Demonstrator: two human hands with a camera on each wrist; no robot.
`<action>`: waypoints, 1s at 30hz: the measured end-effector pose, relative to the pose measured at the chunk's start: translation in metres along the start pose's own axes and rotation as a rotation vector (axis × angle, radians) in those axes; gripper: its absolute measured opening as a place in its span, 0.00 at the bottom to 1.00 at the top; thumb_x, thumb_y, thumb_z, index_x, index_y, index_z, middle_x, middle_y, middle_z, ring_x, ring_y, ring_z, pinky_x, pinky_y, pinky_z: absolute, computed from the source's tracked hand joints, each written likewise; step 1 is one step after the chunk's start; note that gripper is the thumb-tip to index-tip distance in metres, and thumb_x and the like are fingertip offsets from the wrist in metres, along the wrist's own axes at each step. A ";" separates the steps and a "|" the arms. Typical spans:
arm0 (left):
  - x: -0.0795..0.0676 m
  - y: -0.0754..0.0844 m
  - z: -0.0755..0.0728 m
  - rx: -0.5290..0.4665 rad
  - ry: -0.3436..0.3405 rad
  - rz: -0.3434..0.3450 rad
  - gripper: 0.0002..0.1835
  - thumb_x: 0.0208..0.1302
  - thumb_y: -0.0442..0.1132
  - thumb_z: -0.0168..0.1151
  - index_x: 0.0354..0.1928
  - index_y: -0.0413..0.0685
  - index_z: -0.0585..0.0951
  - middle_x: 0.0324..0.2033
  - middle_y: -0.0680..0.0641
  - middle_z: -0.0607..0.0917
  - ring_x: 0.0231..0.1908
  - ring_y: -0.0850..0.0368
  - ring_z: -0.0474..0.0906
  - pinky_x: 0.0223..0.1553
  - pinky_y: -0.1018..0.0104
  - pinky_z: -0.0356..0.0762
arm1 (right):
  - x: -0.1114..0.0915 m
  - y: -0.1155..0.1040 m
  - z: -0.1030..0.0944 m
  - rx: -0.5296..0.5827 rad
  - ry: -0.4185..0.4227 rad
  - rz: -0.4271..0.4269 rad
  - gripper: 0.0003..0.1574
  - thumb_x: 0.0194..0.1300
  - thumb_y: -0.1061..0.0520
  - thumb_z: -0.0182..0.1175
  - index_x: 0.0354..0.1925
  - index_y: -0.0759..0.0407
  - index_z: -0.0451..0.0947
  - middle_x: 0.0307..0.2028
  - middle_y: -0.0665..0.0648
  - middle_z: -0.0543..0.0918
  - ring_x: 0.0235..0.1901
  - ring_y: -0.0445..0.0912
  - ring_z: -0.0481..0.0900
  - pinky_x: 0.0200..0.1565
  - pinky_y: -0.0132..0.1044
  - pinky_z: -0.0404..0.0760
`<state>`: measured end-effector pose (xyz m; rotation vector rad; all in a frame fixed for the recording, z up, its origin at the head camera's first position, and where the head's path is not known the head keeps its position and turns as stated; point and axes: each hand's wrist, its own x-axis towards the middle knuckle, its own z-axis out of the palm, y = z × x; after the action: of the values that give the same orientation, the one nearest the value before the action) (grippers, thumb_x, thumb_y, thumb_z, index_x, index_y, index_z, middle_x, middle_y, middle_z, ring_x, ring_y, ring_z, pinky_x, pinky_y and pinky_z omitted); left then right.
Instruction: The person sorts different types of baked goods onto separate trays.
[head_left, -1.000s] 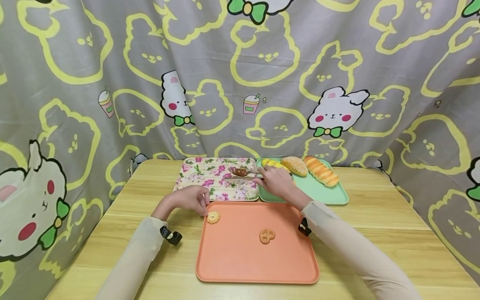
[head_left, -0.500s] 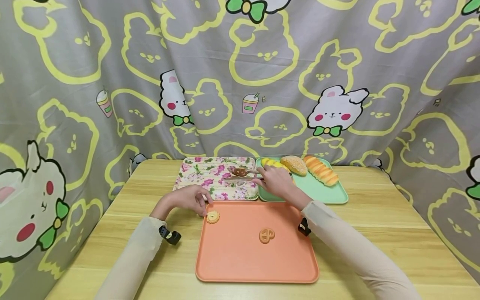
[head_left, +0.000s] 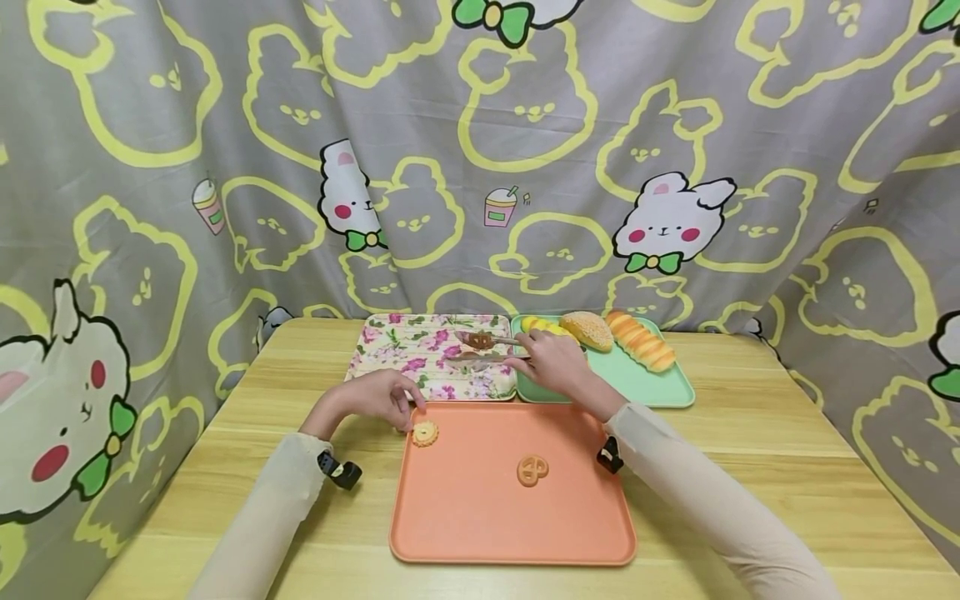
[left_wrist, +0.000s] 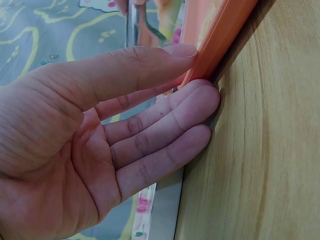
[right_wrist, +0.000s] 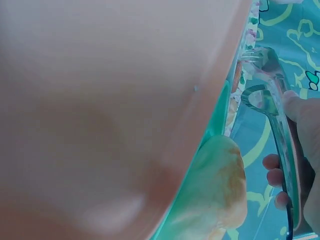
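My left hand point(head_left: 381, 397) pinches the back-left corner of the orange tray point(head_left: 510, 525); in the left wrist view its thumb lies on the rim and its fingertips touch the outside wall. My right hand point(head_left: 553, 358) grips metal tongs point(right_wrist: 282, 125) whose arms are spread apart. Over the floral tray point(head_left: 386, 350), the far tong tip overlaps a dark brown pretzel point(head_left: 480, 340), and the near tip stands apart from it. On the orange tray lie a lighter pretzel point(head_left: 532, 471) and a round pale cookie point(head_left: 425, 433) close to my left fingertips.
Beside the floral tray is a green tray point(head_left: 637, 387) with a seeded bun point(head_left: 587, 331), a striped loaf point(head_left: 641, 342) and a yellow item point(head_left: 536, 325) partly behind my right hand. All trays stand on a wooden table point(head_left: 750, 433). A patterned curtain point(head_left: 450, 125) hangs behind.
The near arm of the tongs has shifted slightly toward me, widening the gap between the tips. My left fingers have spread a little at the tray corner.
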<state>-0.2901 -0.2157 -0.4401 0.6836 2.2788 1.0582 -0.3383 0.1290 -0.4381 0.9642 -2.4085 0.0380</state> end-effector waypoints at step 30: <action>0.000 0.001 -0.001 0.004 0.000 -0.001 0.16 0.58 0.28 0.72 0.48 0.33 0.84 0.29 0.39 0.89 0.29 0.55 0.85 0.34 0.65 0.80 | -0.039 -0.027 -0.033 0.282 0.159 -0.249 0.28 0.65 0.37 0.67 0.54 0.55 0.84 0.31 0.51 0.82 0.23 0.39 0.73 0.22 0.30 0.68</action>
<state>-0.2902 -0.2158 -0.4390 0.6845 2.2817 1.0530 -0.2823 0.1410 -0.4330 1.3300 -2.1582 0.3568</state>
